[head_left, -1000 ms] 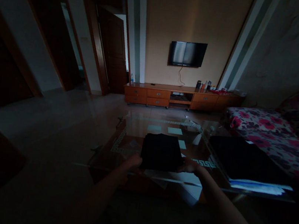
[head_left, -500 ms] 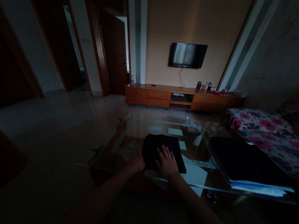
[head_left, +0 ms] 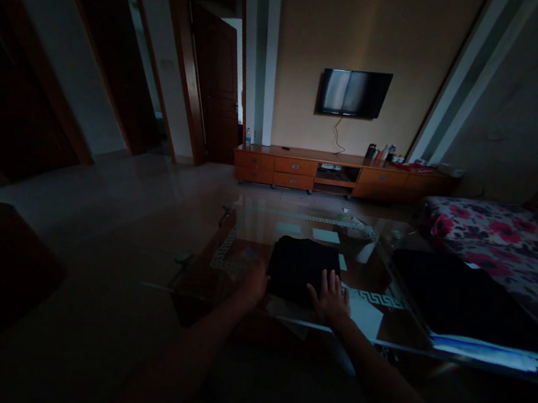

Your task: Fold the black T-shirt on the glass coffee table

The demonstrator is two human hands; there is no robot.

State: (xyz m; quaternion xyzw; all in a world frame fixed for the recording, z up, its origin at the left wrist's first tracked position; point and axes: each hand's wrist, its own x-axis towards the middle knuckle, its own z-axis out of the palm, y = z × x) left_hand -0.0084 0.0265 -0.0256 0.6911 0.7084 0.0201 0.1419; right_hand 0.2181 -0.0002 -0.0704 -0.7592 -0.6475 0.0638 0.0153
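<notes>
My right hand (head_left: 330, 298) lies flat with fingers spread, palm down on the near right corner of the folded black cloth (head_left: 303, 268), gripping nothing. My left hand (head_left: 253, 281) sits against the cloth's near left edge; the room is so dim that I cannot tell whether its fingers are curled on the fabric or just resting beside it. The cloth lies between my two hands, on the near part of the glass bench (head_left: 255, 223). Just right of the cloth a white sheet of paper (head_left: 366, 316) lies on the glass, touching my right hand's outer side. Further right of the cloth a larger dark pile (head_left: 447, 292) rests on the bench, its make-up lost in shadow, with a pale blue-white edge (head_left: 489, 354) showing beneath it. My forearms fade into darkness at the bottom of the view.
</notes>
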